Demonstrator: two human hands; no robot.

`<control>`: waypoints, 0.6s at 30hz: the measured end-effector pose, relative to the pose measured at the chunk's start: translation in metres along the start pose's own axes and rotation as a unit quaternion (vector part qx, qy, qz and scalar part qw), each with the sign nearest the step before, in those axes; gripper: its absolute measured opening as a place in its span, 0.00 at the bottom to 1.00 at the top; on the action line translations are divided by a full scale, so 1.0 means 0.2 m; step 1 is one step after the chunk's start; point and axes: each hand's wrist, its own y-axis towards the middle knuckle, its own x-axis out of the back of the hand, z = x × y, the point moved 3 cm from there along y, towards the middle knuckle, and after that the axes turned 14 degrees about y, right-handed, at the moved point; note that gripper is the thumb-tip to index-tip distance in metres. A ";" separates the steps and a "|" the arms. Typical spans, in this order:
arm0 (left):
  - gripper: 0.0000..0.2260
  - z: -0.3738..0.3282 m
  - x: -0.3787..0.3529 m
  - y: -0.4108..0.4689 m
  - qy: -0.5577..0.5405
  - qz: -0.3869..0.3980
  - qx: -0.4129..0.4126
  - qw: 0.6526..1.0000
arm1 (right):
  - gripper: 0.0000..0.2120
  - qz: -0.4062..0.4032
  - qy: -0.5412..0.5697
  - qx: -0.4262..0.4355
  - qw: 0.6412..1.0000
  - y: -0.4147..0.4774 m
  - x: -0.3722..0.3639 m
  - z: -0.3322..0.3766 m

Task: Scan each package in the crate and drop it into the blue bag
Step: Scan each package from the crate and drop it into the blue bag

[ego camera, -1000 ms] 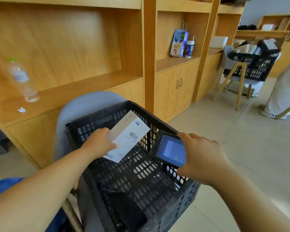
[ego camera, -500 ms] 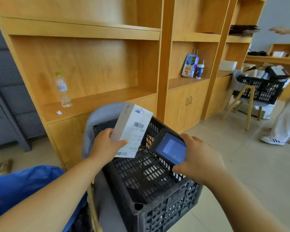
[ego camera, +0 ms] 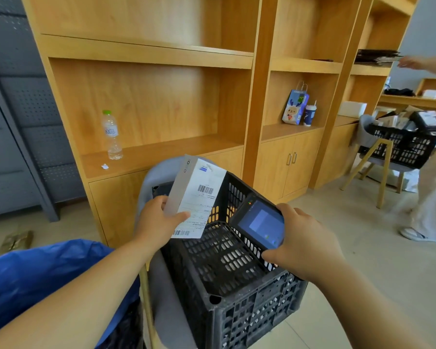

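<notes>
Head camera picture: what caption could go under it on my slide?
Left hand holds a labelled white package beside the scanner in the right hand, above a black crate.

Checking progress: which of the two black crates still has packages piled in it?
The far crate on the right-hand chair; the near crate between the hands looks empty.

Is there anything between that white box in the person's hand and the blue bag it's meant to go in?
Nothing visible. The left hand holds the white box above the black crate; the blue bag lies lower left, past the crate's rim and the holding forearm, with open air between.
</notes>
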 end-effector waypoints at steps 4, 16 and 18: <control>0.16 0.07 0.08 -0.05 -0.044 -0.013 0.008 0.999 | 0.44 -0.003 0.020 0.027 0.999 -0.01 -0.04 0.07; 0.18 0.75 0.61 -0.47 0.039 -0.128 0.103 0.986 | 0.37 0.089 0.079 0.151 0.981 -0.02 -0.38 0.54; 0.19 0.88 0.69 -0.51 0.074 -0.139 0.141 0.977 | 0.36 0.107 0.085 0.164 0.977 -0.03 -0.45 0.63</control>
